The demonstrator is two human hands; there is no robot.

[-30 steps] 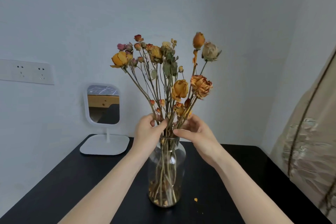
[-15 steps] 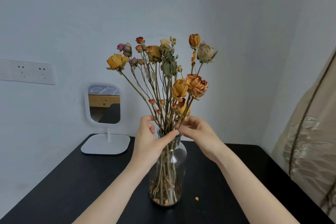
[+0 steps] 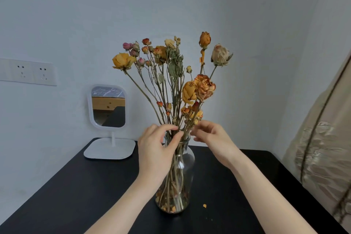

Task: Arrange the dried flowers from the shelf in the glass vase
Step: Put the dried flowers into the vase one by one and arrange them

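A: What has changed, starting nearest?

B: On the dark surface (image 3: 76, 186) little has. An orange petal crumb (image 3: 204, 205) lies at 4 o'clock from the foot of the vase (image 3: 187, 159), as it did a second ago. The vase has stayed at the middle, upright.

A: And the hands?

B: Both have dropped. A second ago they held the bunch above the neck; now they sit at the rim. The left hand (image 3: 155, 150), at 9 o'clock of the mouth, pinches the stems between thumb and forefinger. The right hand (image 3: 210, 138), at 3 o'clock, has loosened, with its fingers bent and their tips at the stems. I cannot tell whether it grips one.

A: So the dried flowers (image 3: 204, 86) are in?

B: Yes, their stems reach the bottom of the glass, and the heads have fanned out wider, the tall bud and pale rose leaning toward 1 o'clock. I judge the placing done, with only the spreading left.

A: Behind?

B: A white mirror (image 3: 108, 106) at 10 o'clock, and a wall socket (image 3: 28, 72) beyond it.
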